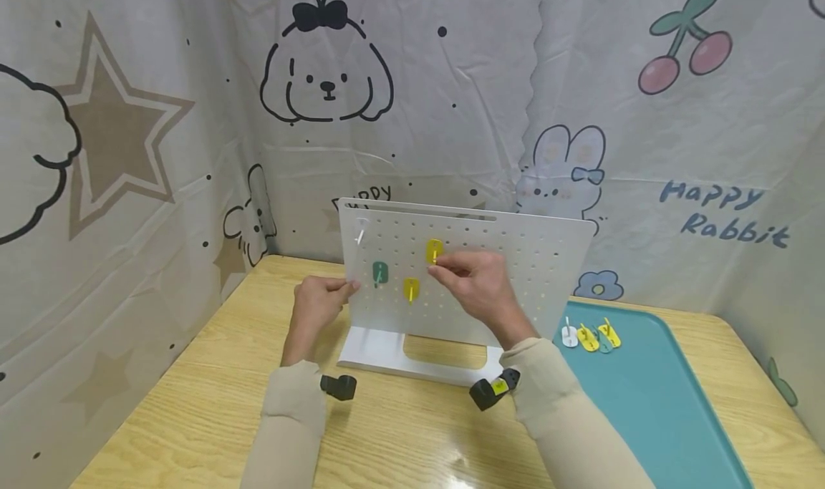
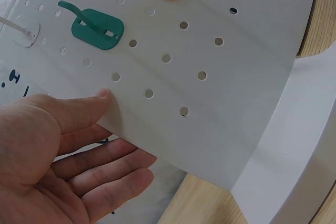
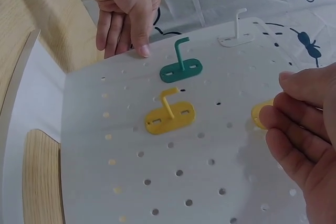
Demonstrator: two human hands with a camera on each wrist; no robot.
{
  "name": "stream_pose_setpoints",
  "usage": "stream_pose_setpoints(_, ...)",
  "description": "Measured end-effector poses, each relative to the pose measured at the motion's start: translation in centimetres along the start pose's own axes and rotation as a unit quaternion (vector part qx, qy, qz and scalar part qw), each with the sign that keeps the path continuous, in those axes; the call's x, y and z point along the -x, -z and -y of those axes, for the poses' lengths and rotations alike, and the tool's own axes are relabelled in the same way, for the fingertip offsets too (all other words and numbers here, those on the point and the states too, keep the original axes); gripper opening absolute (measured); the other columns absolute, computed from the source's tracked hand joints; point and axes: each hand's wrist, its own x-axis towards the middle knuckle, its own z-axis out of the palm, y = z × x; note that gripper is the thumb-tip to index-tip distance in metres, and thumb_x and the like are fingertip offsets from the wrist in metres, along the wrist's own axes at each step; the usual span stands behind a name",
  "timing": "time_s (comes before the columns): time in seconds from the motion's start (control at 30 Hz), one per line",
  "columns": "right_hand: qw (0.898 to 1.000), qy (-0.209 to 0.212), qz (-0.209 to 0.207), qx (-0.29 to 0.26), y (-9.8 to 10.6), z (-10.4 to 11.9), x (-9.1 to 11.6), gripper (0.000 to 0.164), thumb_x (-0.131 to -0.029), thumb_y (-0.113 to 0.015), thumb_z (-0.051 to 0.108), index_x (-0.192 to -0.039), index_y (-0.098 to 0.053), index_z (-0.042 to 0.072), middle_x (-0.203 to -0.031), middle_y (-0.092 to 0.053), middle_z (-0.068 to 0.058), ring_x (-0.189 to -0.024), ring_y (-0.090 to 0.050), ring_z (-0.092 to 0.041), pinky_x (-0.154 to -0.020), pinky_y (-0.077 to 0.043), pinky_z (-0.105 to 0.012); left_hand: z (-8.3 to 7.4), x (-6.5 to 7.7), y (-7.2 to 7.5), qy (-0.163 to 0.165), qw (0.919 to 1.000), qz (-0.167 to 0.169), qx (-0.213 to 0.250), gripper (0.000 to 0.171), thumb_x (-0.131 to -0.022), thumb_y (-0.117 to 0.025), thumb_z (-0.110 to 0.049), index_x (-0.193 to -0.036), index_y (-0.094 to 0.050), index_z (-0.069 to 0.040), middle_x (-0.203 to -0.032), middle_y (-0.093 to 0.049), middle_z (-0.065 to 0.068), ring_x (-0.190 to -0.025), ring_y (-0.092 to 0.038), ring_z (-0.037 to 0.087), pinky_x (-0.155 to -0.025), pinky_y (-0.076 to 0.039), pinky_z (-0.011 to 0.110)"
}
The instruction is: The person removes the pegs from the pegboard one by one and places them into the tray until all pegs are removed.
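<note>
A white pegboard (image 1: 451,310) stands upright on its base. At the board's left edge, my left hand (image 1: 317,304) has its thumb on the front face and its fingers behind. My right hand (image 1: 475,280) pinches the upper yellow hook (image 1: 435,248), which lies against the board; in the right wrist view, fingers hide most of that hook. Below and left of it sits another yellow hook (image 1: 411,289). A green hook (image 1: 380,273) is farther left, nearer the left thumb. Toward the top left corner is a white hook (image 1: 361,233).
To the right, a teal tray (image 1: 651,403) lies on the wooden table (image 1: 213,396). On it are a white hook (image 1: 569,334), two yellow hooks (image 1: 587,337) and a green hook (image 1: 604,344), close together. A printed curtain (image 1: 438,131) hangs behind the board.
</note>
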Motion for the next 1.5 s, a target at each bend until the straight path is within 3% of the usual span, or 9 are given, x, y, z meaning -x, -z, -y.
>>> stream_pose_setpoints(0.37, 1.0, -0.02, 0.0, -0.007, 2.9, 0.2, 2.0, 0.004, -0.088, -0.078, 0.01, -0.09, -0.08, 0.007, -0.086, -0.075, -0.002, -0.072, -0.068, -0.014, -0.064, -0.055, -0.032, 0.0, 0.0, 0.0, 0.003, 1.0, -0.003, 0.001, 0.035, -0.095, -0.07, -0.037, -0.112, -0.076, -0.007, -0.108, -0.073, 0.016, -0.086, -0.071, 0.026, -0.072, -0.055, 0.041)
stream_pose_setpoints(0.87, 0.996, -0.08, 0.0, 0.04, 6.8, -1.2, 6.1, 0.007, -0.089, -0.078, 0.012, -0.094, -0.079, 0.007, -0.088, -0.075, -0.002, -0.076, -0.069, -0.016, -0.065, -0.055, -0.03, -0.1, 0.2, 0.0, 0.004, 1.0, -0.002, 0.006, 0.036, -0.095, -0.07, -0.037, -0.113, -0.075, -0.006, -0.111, -0.072, 0.017, -0.09, -0.071, 0.028, -0.077, -0.055, 0.044)
stream_pose_setpoints(1.5, 0.992, -0.07, -0.063, 0.084, 11.6, -3.9, 10.7, 0.008, -0.082, -0.081, -0.001, -0.089, -0.078, 0.001, -0.082, -0.074, -0.007, -0.067, -0.065, -0.001, -0.057, -0.05, -0.015, 0.1, 0.1, -0.2, 0.005, 0.9999, -0.003, 0.008, 0.038, -0.095, -0.07, -0.038, -0.114, -0.075, -0.005, -0.107, -0.073, 0.017, -0.085, -0.071, 0.027, -0.073, -0.055, 0.041)
